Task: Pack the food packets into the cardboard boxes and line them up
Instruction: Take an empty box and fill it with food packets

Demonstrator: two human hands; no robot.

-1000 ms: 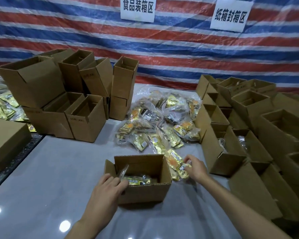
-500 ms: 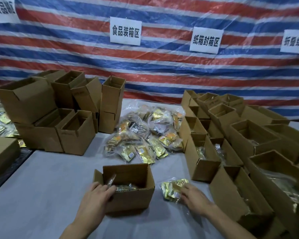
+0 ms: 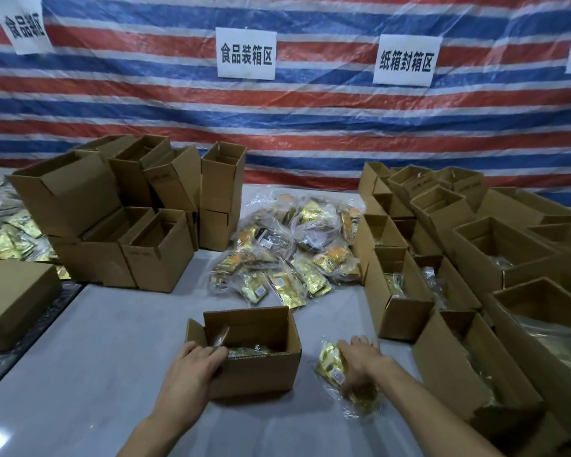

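Fingers of the left hand (image 3: 192, 374) are bent over the near-left rim of the open box (image 3: 261, 371), tips inside, prob. to keep it from sliding while it is filled; some packets lie in it already. Fingers of the right hand (image 3: 360, 362) are curled down on a gold packet (image 3: 331, 369) that lies on the table (image 3: 96, 341) just right of the box, i.e. close for a short lift over the wall. Far behind, the packet pile (image 3: 287, 255) is the supply. At right, filled boxes (image 3: 399, 291) stand in rows; at far left, empty boxes (image 3: 119, 232) are stacked, waiting.
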